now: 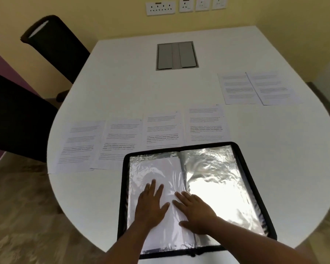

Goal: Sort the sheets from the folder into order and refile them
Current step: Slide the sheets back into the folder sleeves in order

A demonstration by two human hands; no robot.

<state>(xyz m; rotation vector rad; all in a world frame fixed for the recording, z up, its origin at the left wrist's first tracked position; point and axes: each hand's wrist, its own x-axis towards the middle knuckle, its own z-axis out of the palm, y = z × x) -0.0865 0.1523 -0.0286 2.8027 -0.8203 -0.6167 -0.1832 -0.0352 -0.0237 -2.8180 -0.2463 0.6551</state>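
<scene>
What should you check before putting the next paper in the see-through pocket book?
1. Black zip folder with clear plastic sleeves lies open flat: ok.
2. White sheet inside the folder's left sleeve sits flat: ok.
3. Left hand and right hand hold nothing, fingers flat on the sleeve: ok.
4. Six printed white sheets on the white round table lie within sight: ok.
5. Page order readable: cannot tell, print is blurred.
6. Right sleeve empty: cannot tell, glare.

Office meeting room: conference table [122, 77], wall sockets [160, 8].
</scene>
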